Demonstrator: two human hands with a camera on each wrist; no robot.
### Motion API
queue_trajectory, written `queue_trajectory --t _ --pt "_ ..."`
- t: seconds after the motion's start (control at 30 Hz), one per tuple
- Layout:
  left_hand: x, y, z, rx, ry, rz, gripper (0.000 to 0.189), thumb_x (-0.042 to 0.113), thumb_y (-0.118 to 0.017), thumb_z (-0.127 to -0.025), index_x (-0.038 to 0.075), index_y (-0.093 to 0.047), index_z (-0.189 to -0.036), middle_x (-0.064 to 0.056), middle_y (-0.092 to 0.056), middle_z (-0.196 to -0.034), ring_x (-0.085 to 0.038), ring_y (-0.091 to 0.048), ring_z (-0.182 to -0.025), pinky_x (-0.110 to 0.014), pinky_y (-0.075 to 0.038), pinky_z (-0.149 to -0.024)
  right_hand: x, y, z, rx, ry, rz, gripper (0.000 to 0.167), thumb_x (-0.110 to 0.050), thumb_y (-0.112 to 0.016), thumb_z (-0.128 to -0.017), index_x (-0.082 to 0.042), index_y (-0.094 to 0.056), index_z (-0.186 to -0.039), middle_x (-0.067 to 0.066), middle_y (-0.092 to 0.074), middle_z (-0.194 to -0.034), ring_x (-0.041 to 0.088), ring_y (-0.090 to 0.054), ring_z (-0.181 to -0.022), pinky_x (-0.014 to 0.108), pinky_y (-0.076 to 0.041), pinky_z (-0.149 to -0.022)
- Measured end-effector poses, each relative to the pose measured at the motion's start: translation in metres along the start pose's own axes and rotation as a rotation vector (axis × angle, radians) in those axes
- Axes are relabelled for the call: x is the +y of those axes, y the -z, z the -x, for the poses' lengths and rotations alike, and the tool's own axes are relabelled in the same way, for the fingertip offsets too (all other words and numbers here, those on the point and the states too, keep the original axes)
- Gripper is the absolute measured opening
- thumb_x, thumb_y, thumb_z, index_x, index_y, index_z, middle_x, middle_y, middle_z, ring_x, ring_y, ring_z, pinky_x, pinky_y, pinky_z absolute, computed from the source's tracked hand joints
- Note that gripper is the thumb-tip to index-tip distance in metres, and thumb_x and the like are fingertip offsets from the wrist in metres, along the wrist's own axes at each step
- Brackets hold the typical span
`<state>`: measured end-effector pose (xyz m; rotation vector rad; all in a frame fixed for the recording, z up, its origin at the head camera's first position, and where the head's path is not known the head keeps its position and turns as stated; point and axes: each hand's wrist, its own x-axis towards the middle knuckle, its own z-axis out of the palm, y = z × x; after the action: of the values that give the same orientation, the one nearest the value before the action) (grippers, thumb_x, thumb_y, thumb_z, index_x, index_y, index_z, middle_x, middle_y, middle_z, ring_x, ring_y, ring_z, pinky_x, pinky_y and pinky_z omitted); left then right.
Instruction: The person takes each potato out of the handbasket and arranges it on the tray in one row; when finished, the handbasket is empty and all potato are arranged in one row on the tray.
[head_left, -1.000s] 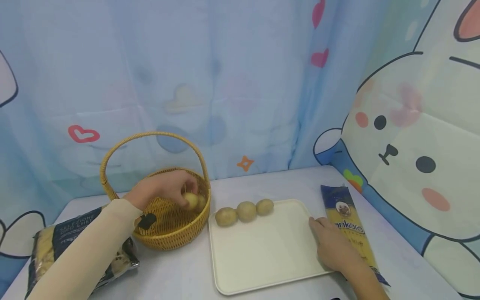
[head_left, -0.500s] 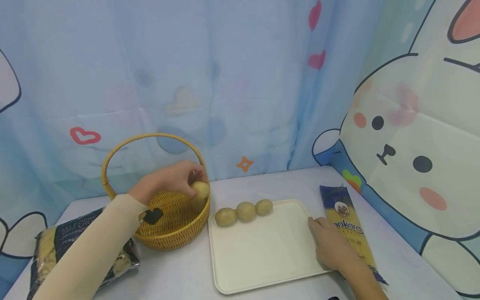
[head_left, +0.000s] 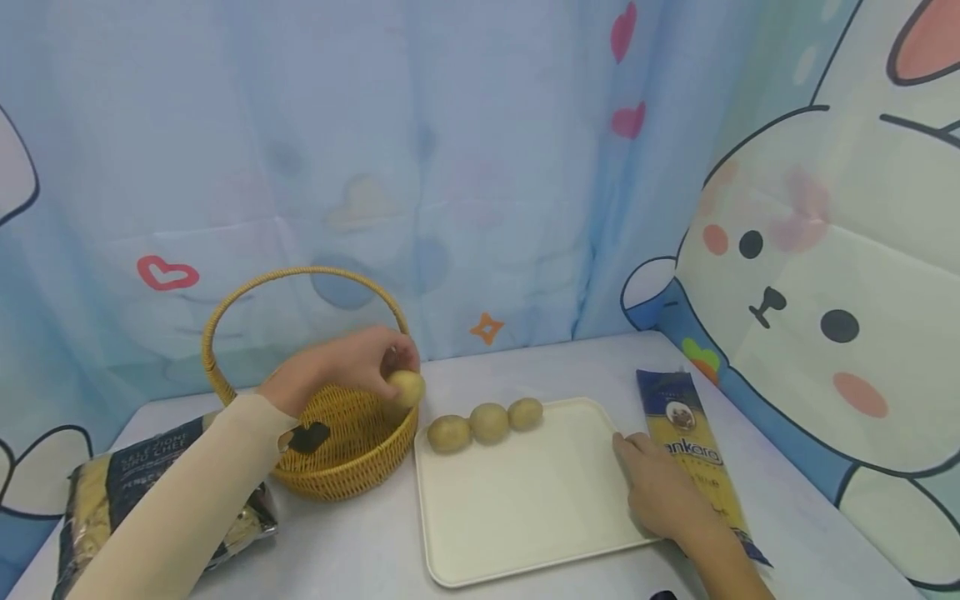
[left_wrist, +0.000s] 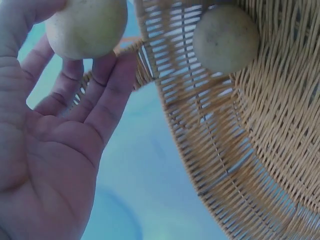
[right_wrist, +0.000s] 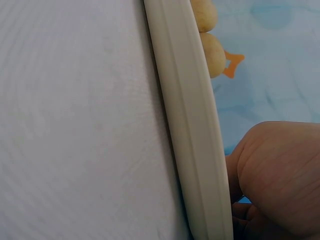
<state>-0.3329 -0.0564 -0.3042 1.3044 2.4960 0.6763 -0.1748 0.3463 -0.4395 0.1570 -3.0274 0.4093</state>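
My left hand [head_left: 367, 360] pinches a pale yellow potato [head_left: 407, 389] between thumb and fingers at the right rim of the wicker basket [head_left: 341, 479]. In the left wrist view that potato [left_wrist: 90, 27] sits at the fingertips, outside the rim. Another potato [left_wrist: 226, 39] lies inside the basket. A cream tray [head_left: 525, 500] stands to the right, with three potatoes [head_left: 490, 423] lined up along its back left edge. My right hand [head_left: 660, 492] grips the tray's right side; the right wrist view shows its thumb side against the tray wall [right_wrist: 192, 120].
A dark-and-gold pasta bag [head_left: 142, 471] lies left of the basket, partly under my left sleeve [head_left: 180, 500]. A blue-and-yellow packet [head_left: 690, 446] lies just right of the tray. The basket's tall handle [head_left: 311, 271] arches over it. A printed curtain [head_left: 487, 167] hangs behind the table.
My left hand has lifted the potato from inside the basket and moved it right, up to the rim. The right hand stays at the tray's edge.
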Motion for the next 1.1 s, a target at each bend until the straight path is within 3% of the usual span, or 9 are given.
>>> queue_trajectory --t 0.17,0.6,0.83,1.1 --pt "0.008 -0.005 -0.004 -0.019 -0.051 0.065 0.027 0.011 -0.077 -0.075 0.017 -0.066 -0.100 0.003 -0.065 -0.091 -0.016 -0.061 -0.081 -0.034 -0.052 -0.073 0.000 -0.001 0.001 0.032 0.022 0.001 0.052 0.009 -0.050 -0.087 0.012 -0.043 -0.138 0.026 -0.052 -0.127 0.044 -0.048 -0.120 0.058 -0.037 -0.101" --pt "0.028 -0.007 -0.032 -0.010 -0.081 -0.001 0.026 0.012 -0.074 -0.076 0.019 -0.064 -0.100 0.004 -0.063 -0.095 -0.015 -0.061 -0.082 -0.031 -0.051 -0.073 -0.002 0.000 0.000 0.006 0.007 -0.002 0.053 0.009 -0.051 -0.087 0.011 -0.042 -0.140 0.026 -0.050 -0.129 0.044 -0.046 -0.122 0.058 -0.036 -0.101" --pt "0.038 -0.018 -0.055 -0.034 -0.111 -0.001 0.024 0.017 -0.076 -0.077 0.020 -0.064 -0.099 0.004 -0.062 -0.095 -0.015 -0.063 -0.080 -0.029 -0.051 -0.071 -0.002 0.001 0.002 0.018 0.018 0.000 0.055 0.010 -0.053 -0.085 0.011 -0.042 -0.139 0.026 -0.051 -0.128 0.043 -0.047 -0.121 0.057 -0.037 -0.101" --pt "0.048 -0.031 -0.082 -0.062 -0.103 -0.033 0.027 0.018 -0.076 -0.078 0.019 -0.064 -0.102 0.003 -0.061 -0.095 -0.014 -0.063 -0.082 -0.026 -0.050 -0.073 -0.001 0.001 0.000 0.009 -0.002 0.011 0.055 0.010 -0.052 -0.086 0.010 -0.041 -0.141 0.025 -0.050 -0.131 0.042 -0.046 -0.123 0.057 -0.036 -0.102"
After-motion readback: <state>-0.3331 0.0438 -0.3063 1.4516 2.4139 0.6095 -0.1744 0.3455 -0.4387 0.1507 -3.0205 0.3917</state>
